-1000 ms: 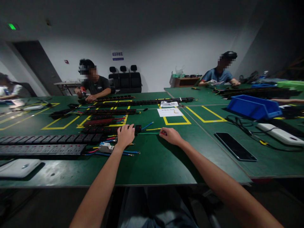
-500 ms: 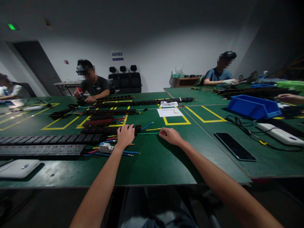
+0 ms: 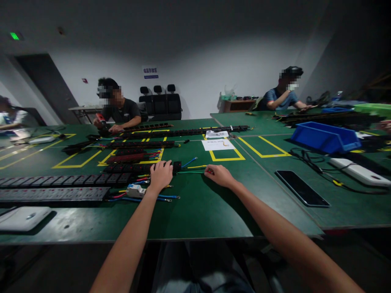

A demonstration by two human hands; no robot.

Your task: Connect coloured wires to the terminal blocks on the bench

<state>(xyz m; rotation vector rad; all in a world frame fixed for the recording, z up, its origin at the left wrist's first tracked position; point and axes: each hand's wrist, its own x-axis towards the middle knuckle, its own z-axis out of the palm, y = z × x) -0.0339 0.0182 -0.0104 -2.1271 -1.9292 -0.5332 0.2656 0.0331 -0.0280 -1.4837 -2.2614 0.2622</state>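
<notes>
Co-worker [image 3: 282, 101] at 1 o'clock: gloved hand [image 3: 293, 87] raised from bench [image 3: 259, 203] to head height. Bare hand [image 3: 386, 125] at 3 o'clock edge: withdrawn from beside blue bin [image 3: 320, 136], mostly out of view. Red tool [image 3: 100, 119] at 11 o'clock: shifted slightly toward 9 o'clock.

On the worktable [image 3: 195, 215], the left hand [image 3: 161, 176] is located on the right portion of a socket strip [image 3: 131, 167], with the right hand [image 3: 221, 175] further right, at the ends of wires [image 3: 193, 172] extending from it. Two further socket strips [image 3: 61, 194] lie to the left, nearer the front edge, with a switch block [image 3: 136, 190] between the nearer one's right end and the left wrist. A phone [image 3: 301, 188] lies right of the right forearm, a bin [image 3: 324, 137] stands behind the phone, a paper sheet [image 3: 214, 145] lies behind the right hand, and seats [image 3: 161, 105] stand beyond the worktable's rear edge.
</notes>
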